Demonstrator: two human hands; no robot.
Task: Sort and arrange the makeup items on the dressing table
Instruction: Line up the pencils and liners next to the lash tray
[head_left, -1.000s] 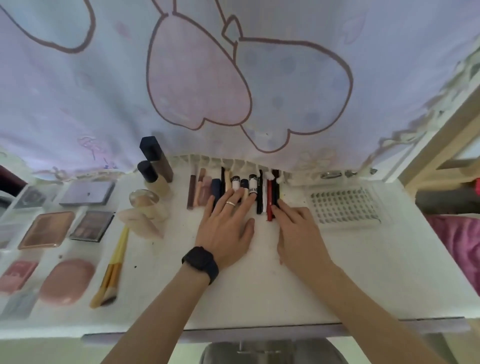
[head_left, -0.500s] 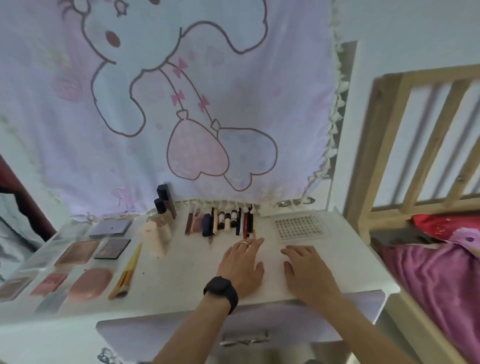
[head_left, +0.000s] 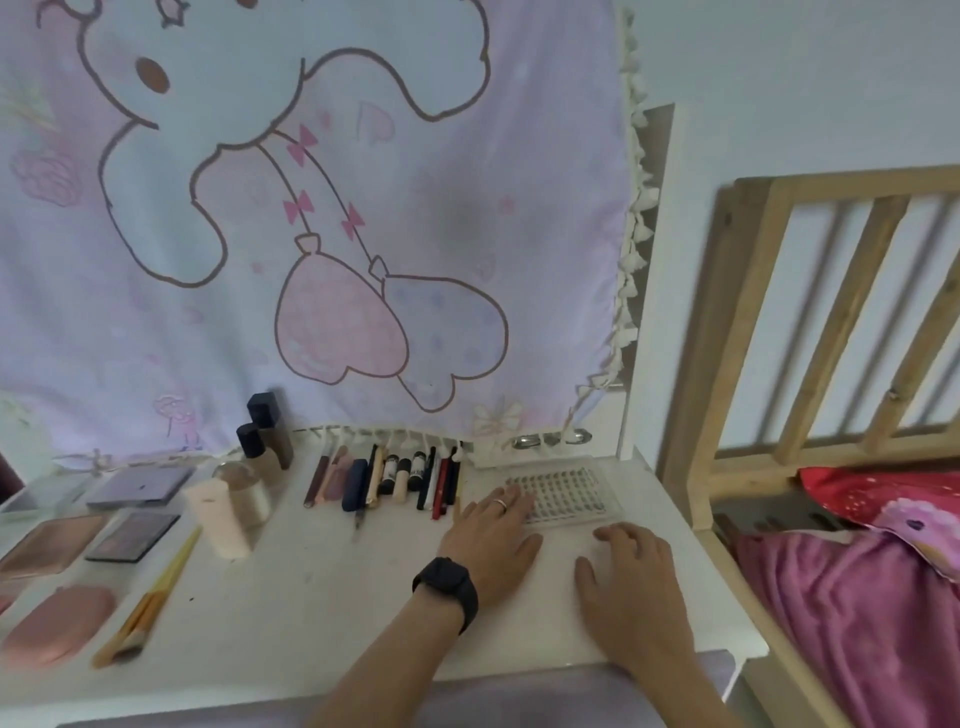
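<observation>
Well to the left of the left hand (head_left: 491, 543), palettes (head_left: 132, 535) and brushes (head_left: 148, 603) are lying in groups on the tabletop (head_left: 311, 597), with bottles (head_left: 267, 431) standing behind them. Just left of that hand, a row of tubes and pencils (head_left: 395, 480) is lying side by side, long axes pointing away from the person. The left hand is lying flat and released, holding nothing, its fingers (head_left: 498, 503) reaching onto the near left corner of the clear tray (head_left: 566, 491), whose long axis is running left to right. The right hand (head_left: 634, 592) is resting palm down just in front of the tray, loosely curled and empty, apparently stopping short of its front edge. The tray is looking like the next piece to straighten, with the left hand nearer. Bare tabletop is lying in front of it, while to the right the tabletop's edge and a bed's wooden rail (head_left: 727, 364) are closing in.
</observation>
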